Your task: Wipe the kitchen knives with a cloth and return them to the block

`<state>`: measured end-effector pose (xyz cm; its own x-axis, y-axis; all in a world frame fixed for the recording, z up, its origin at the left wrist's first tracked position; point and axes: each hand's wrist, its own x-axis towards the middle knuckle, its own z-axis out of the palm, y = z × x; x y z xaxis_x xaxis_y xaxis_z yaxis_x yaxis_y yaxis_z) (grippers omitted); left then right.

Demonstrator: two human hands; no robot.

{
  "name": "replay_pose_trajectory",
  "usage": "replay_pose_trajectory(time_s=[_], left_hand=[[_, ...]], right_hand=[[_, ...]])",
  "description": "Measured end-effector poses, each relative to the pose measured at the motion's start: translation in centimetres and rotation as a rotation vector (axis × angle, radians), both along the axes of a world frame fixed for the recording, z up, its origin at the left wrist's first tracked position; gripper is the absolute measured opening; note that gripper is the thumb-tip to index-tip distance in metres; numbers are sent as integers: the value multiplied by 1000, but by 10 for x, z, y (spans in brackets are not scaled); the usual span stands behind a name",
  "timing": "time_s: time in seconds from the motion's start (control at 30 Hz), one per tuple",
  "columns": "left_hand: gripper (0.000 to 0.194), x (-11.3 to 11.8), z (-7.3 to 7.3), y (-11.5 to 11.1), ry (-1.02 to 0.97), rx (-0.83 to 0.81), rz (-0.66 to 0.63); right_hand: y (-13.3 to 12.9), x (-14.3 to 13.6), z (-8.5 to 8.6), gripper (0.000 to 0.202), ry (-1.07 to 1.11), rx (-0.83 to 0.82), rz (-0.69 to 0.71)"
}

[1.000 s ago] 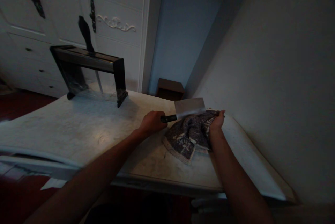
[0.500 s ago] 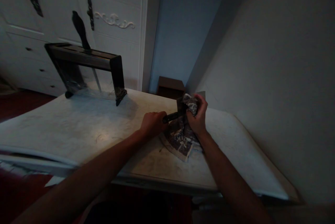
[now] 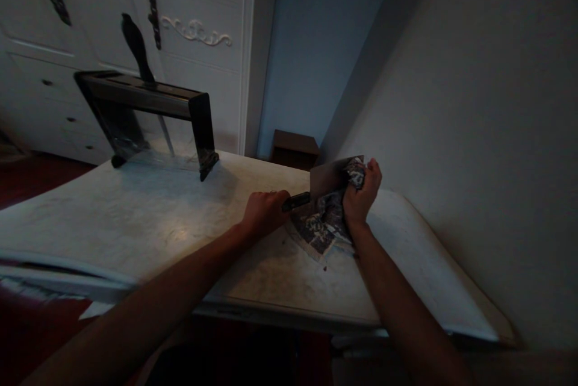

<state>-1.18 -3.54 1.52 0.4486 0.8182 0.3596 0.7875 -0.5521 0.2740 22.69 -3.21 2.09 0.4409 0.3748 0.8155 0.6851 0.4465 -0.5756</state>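
Observation:
A cleaver (image 3: 326, 180) with a broad blade and black handle is held above the table, its handle gripped in my left hand (image 3: 266, 211). My right hand (image 3: 362, 193) is closed round a bunched part of a dark patterned cloth (image 3: 321, 230), pressed against the far end of the blade. The rest of the cloth hangs down below the blade toward the tabletop. Part of the blade's edge is hidden behind the cloth.
A black-framed knife block (image 3: 149, 97) with clear sides stands on the white table (image 3: 189, 229) at the left, with a black-handled tool in it. Behind are a white cabinet (image 3: 194, 67) and a small brown box-like unit (image 3: 295, 142). A wall (image 3: 474, 133) closes off the right.
My right hand has slid the bunched cloth to the right along the blade, toward its far end. More of the blade now shows. My left hand has barely moved.

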Motion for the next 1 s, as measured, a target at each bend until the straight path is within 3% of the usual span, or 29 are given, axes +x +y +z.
replay_pose_trajectory(time_s=[0.1,0.17,0.27,0.37,0.43,0.53,0.67,0.87,1.0], left_hand=[[23,0,0,2,-97,-44,33],[21,-1,0,4,-204,-88,40],[18,-1,1,7,-424,-184,-7],[24,-1,4,7,-602,-367,-98],[30,0,4,6,-685,-536,-175],[35,3,2,3,-741,-775,-287],[36,6,-1,-1,-689,-899,-388],[35,6,2,-4,-715,-898,-505],[40,6,2,-2,-842,-1017,-500]], right_hand=[[6,13,-2,32,222,-5,-75],[11,18,-3,21,469,-67,-44],[16,21,-3,14,939,-210,143],[15,18,-1,30,1195,-344,423],[11,11,4,38,1258,-377,628],[2,-2,14,34,1290,-335,889],[-12,-15,28,35,1262,-269,1159],[-21,-31,35,43,1217,-223,1128],[-24,-47,32,46,1166,-391,1106]])
